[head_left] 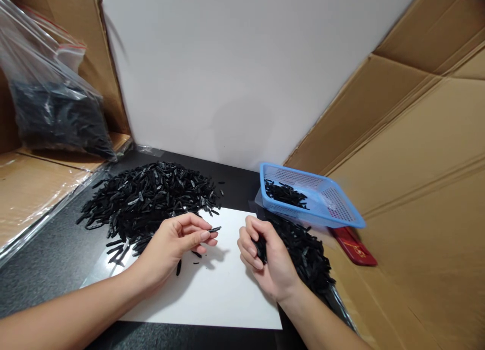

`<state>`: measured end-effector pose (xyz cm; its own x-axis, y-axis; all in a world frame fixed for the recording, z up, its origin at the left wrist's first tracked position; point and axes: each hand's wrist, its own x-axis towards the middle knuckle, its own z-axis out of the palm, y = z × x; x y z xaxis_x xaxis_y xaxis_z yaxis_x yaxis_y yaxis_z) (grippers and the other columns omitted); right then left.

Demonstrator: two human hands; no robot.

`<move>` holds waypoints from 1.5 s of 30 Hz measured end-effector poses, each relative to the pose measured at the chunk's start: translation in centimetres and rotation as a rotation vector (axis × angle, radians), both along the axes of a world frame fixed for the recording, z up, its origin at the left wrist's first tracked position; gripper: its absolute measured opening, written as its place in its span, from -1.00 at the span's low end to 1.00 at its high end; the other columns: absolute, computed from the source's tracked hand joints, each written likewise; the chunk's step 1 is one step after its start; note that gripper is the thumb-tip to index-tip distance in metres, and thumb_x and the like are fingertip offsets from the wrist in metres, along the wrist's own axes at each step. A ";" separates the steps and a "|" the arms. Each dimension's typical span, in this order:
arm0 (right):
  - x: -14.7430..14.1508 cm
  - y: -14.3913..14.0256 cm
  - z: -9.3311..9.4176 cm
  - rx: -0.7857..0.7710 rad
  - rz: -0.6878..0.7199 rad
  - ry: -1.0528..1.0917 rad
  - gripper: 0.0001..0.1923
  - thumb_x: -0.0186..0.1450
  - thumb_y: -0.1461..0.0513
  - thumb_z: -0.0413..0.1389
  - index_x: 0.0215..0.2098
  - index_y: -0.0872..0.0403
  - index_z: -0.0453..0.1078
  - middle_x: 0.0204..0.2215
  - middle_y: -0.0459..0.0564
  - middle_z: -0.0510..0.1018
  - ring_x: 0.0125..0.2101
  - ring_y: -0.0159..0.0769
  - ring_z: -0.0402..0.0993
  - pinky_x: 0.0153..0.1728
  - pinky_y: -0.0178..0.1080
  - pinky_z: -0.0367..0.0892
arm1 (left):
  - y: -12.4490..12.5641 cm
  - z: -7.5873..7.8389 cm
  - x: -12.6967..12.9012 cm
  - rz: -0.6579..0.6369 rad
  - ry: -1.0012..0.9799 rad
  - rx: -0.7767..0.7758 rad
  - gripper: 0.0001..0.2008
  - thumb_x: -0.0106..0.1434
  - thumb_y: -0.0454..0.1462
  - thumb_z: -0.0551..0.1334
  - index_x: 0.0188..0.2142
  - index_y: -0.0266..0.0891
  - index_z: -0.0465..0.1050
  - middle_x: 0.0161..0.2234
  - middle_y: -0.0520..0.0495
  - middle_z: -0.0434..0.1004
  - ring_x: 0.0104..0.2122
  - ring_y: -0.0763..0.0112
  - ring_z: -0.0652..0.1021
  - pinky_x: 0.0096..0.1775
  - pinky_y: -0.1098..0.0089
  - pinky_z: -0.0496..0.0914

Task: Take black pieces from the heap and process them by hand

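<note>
Head view, looking down on a black bench fenced by cardboard walls (424, 153), with a white panel behind. Largest first: at centre left lies the big loose heap of small black plastic strips (151, 198), spilling onto a white sheet (220, 289) at lower centre. A second, smaller heap (306, 254) lies at centre right, below and partly under a blue mesh basket (322, 203) that holds only a thin scatter of strips in its left corner. A clear zip bag (56, 112) at upper left, resting on the cardboard, is well filled with the same black pieces. A red flat item (354, 246) shows at the basket's lower right edge.

The left hand (174, 244) pinches a single strip (214, 229) at the fingertips, over the sheet just right of the big heap. The right hand (265, 261) is curled closed around a small bundle of strips, touching the smaller heap.

Progress, as a judgement: the work appears early to middling, since the left heap remains much the largest loose lot and the basket is nearly bare; a few stray strips lie on the sheet.

Writing: the red item bears gold marks, too small to read. No other label or brand is legible.
</note>
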<state>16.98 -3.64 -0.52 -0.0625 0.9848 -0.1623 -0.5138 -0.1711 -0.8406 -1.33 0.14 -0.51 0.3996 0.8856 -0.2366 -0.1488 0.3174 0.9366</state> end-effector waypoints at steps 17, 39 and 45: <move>-0.4 -0.3 -0.6 0.178 -0.110 -0.567 -0.76 0.17 0.06 0.27 -0.41 0.08 0.59 -0.72 -0.20 0.26 -0.69 -0.47 0.07 -0.68 -0.36 0.01 | 1.1 0.5 -1.3 -0.091 0.656 0.763 -0.90 0.26 -0.27 0.18 -0.32 -0.20 0.48 -0.38 -0.03 0.49 -0.32 0.28 0.46 -0.27 0.31 0.31; 0.7 1.1 0.5 0.232 -0.263 -0.663 -0.69 0.24 0.02 0.17 -0.35 0.12 0.48 -0.73 -0.26 0.21 -0.73 -0.50 0.01 -0.74 -0.40 -0.05 | 3.5 0.3 -1.8 -0.124 1.167 1.242 -0.76 0.35 -0.23 0.10 -0.46 -0.16 0.37 -0.57 -0.04 0.41 -0.51 0.24 0.39 -0.37 0.32 0.12; 9.0 6.9 3.6 0.266 -0.517 -1.075 -0.75 0.27 0.10 0.13 -0.31 0.14 0.47 -0.64 -0.21 0.32 -0.63 -0.44 0.22 -0.59 -0.36 0.18 | 3.6 2.3 -2.5 0.138 1.116 1.152 -0.64 0.32 -0.15 0.11 -0.61 -0.15 0.19 -0.63 0.00 0.28 -0.57 0.32 0.29 -0.48 0.36 -0.08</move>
